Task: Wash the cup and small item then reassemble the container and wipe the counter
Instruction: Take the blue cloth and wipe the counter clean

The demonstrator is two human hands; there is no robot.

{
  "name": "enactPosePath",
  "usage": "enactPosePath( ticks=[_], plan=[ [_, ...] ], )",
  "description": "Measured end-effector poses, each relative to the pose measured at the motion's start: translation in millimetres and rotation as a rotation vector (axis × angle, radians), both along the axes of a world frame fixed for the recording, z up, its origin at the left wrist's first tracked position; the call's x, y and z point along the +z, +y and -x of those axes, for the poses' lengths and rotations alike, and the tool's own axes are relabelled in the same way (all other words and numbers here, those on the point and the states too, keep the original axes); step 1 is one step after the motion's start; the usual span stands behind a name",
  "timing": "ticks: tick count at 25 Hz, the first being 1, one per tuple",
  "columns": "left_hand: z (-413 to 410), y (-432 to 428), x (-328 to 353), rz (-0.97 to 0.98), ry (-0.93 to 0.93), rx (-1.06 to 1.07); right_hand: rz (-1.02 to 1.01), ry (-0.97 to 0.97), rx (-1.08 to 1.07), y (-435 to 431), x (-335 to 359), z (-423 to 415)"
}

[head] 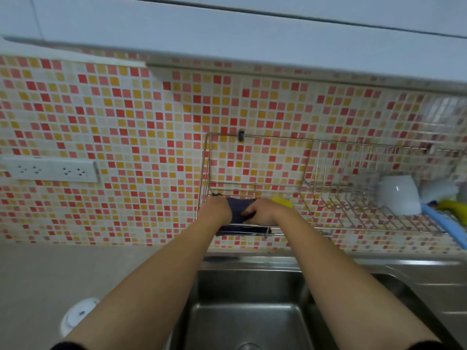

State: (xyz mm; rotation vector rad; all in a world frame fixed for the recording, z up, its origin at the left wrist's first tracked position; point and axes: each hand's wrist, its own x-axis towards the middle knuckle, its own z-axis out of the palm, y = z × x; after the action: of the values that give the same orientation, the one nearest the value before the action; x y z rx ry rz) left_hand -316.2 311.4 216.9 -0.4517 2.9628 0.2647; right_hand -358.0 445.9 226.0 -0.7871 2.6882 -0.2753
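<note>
Both hands are reaching up to the middle of the frame, where a dark blue cloth (pixel 240 207) is lying on the left part of a wire rack (pixel 255 184) fixed to the tiled wall (pixel 131 117). The left hand (pixel 217 210) is gripping the cloth's left edge, its fingers curling out of sight behind it. The right hand (pixel 261 210) is pinching the cloth's right side with bent fingers. The cloth is spanning the gap between the two hands and hanging over the rack's front bar.

Just right of the right hand, a yellow sponge (pixel 283 202) is sitting on the rack. Well to the right, a white cup (pixel 399 195) is lying tilted on the rack's ribbed part, with a blue brush handle (pixel 451 227) beside it.

Below the arms a steel sink (pixel 247 314) is showing. The grey counter (pixel 63 269) is filling the lower left, and a white round thing (pixel 77 315) is resting there, partly hidden by the left forearm. A white socket strip (pixel 50 170) is sitting at the left on the wall.
</note>
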Motion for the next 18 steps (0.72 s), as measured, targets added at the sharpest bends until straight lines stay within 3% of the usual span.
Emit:
enactPosePath(
  ticks=[4, 6, 9, 10, 15, 18],
  plan=[
    [3, 1, -1, -0.235, 0.107, 0.113, 0.097, -0.041, 0.003, 7, 0, 1],
    [2, 6, 4, -0.510, 0.239, 0.216, 0.181, -0.068, -0.010, 9, -2, -1],
    [-3, 5, 15, -1.084, 0.492, 0.327, 0.306, -0.078, -0.040, 10, -4, -5],
    [-4, 4, 19, -1.168, 0.548, 0.337, 0.348, -0.052, -0.046, 10, -4, -7],
    [-20, -3, 56, -0.957, 0.750, 0.193, 0.605, 0.411, -0.039, 9, 17, -16],
    [-47, -19, 80, -1.104, 0.787, -0.001, 0.711, 0.632, 0.027, 13, 43, -31]
  ],
)
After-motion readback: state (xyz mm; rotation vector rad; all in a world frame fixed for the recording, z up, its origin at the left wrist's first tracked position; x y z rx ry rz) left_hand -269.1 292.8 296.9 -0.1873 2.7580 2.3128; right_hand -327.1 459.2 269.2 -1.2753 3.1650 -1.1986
